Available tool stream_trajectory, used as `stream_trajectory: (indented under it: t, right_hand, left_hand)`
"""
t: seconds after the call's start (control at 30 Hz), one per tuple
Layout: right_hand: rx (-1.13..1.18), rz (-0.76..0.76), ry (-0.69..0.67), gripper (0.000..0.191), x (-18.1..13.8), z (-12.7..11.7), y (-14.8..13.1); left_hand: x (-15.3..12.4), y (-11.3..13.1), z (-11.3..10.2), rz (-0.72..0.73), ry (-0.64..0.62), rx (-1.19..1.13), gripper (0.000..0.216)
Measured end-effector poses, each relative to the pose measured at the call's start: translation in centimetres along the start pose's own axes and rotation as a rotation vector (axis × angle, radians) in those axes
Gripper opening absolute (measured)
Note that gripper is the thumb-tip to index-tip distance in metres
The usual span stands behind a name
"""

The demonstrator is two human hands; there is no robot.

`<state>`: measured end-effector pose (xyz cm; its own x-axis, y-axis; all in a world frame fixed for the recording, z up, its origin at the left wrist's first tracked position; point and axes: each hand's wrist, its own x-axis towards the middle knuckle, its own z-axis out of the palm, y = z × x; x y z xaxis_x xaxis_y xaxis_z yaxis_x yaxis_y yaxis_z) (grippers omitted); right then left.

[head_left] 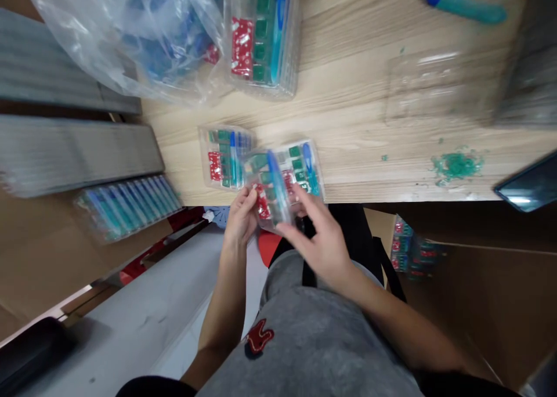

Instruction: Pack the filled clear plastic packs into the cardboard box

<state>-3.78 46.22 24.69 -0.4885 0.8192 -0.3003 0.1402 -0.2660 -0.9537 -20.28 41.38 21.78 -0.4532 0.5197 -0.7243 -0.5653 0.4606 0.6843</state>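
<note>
My left hand (242,214) pinches the lower left edge of a clear plastic tray (262,199). The tray is tilted and smeared by motion. It holds a red patterned piece, green pieces and a blue-and-teal pen. At its right side is my right hand (319,234), with the thumb at the lower corner and the other fingers partly hidden around the edge. Behind it, a second filled tray (314,165) lies on the table, partly covered. To the left, another filled tray (217,144) rests near the table's front edge.
A stack of filled trays (289,66) stands at the back beside a clear plastic bag (174,49). A teal pen (472,8), green scraps (459,165) and a phone (531,182) lie on the right. Several pens fill a pack (130,205) at left. Below right is a cardboard box (491,304).
</note>
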Motion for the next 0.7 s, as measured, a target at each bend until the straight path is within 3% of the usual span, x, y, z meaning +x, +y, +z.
stream_trajectory:
  t: [0.17,0.3,0.4,0.6,0.7]
  right_hand:
    - [-0.052,0.143,0.170,0.040,2.8,-1.0,5.9]
    - [-0.166,0.117,0.227,0.035,3.8,-1.8,8.3]
    - [-0.226,0.120,0.232,0.036,4.0,-1.8,9.5]
    - [-0.096,0.252,0.144,0.045,4.9,-1.7,11.0]
    - [-0.021,0.303,0.129,0.049,5.3,-2.2,11.0]
  left_hand:
    - [1.8,-1.4,1.5,0.137,0.089,0.179,0.039]
    - [2.9,-2.8,1.8,0.167,0.146,0.329,0.039]
    - [3.3,-3.8,1.7,0.174,0.173,0.312,0.042]
    - [4.1,-5.3,2.1,-0.087,0.021,0.024,0.041]
    - [4.3,-5.7,2.5,-0.126,-0.019,-0.038,0.043]
